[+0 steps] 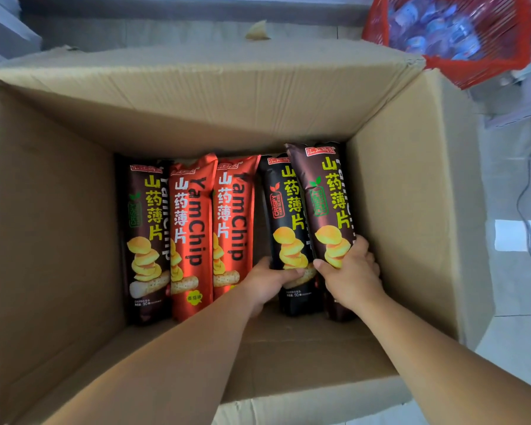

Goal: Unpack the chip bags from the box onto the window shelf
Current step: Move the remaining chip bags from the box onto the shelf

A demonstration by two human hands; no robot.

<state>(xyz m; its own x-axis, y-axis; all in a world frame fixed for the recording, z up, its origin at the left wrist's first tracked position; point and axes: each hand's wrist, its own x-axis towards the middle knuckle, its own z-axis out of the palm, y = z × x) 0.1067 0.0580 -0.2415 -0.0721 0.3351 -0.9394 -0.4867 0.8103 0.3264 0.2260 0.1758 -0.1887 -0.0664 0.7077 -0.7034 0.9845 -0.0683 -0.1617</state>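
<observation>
While both arms are reaching down into the box [59,225], each hand is taking one chip bag. The left hand [269,283] is curling round the low end of the black bag [284,210], with the thumb on the front and the fingers going behind. The right hand [350,274] is wrapping round the low end of the brown bag [328,194], just beside the left hand. That brown bag is lying partly over the edge of the black bag.

On the outer side of the left hand, two red bags [190,240] and the other brown bag [144,225] are sitting in a row, and no hand is touching them. All five bags are inside the box. They may be leaning on the wall far from the hands, but it is hard to tell from above. The window shelf is not showing. Past the right hand, outside the box, a red basket [377,29] is holding small blue packs, which are blurry.

These bags are looking puffy and full of air, so they are likely light and soft. The shiny skin is probably slippery, and the chips inside are easy to break. Holding each bag round its low half, with the fingers all the way round, is looking like a good way. A soft squeeze should do, since a hard one could crush the chips.
</observation>
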